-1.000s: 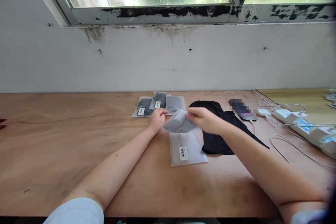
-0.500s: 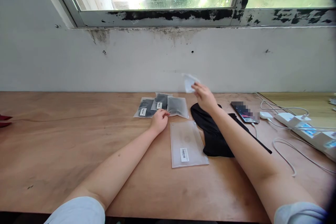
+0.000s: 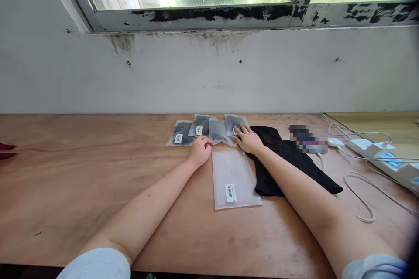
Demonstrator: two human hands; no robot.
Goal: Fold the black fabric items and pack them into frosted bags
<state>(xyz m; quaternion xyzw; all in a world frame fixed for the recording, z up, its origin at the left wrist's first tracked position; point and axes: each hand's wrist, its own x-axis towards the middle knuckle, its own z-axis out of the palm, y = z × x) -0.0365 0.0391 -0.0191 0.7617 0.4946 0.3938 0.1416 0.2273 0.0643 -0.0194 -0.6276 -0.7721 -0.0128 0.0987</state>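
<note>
My right hand [image 3: 248, 140] lies with fingers spread on the lower part of a frosted plastic bag [image 3: 235, 121] with dark contents, partly covering its label. My left hand [image 3: 200, 151] is curled closed at the lower left corner of the neighbouring frosted plastic bag [image 3: 218, 130]. Two more filled bags, a middle one [image 3: 200, 124] and the leftmost one [image 3: 181, 131], overlap to the left with barcode labels showing. In front lies a larger flat frosted bag [image 3: 232, 170] with a barcode label. A black cloth item [image 3: 271, 174] is spread partly under my right forearm.
Right of the cloth lies a phone [image 3: 307, 139], partly blurred out, with a white cable [image 3: 356, 192]. A white power strip [image 3: 389, 161] with plugs stands at the right. A red object [image 3: 6, 151] shows at the left edge. The wall [image 3: 163, 78] bounds the table's back.
My right hand has come down from the air with a filled bag, which now lies at the right end of the row. The left hand has barely moved.
</note>
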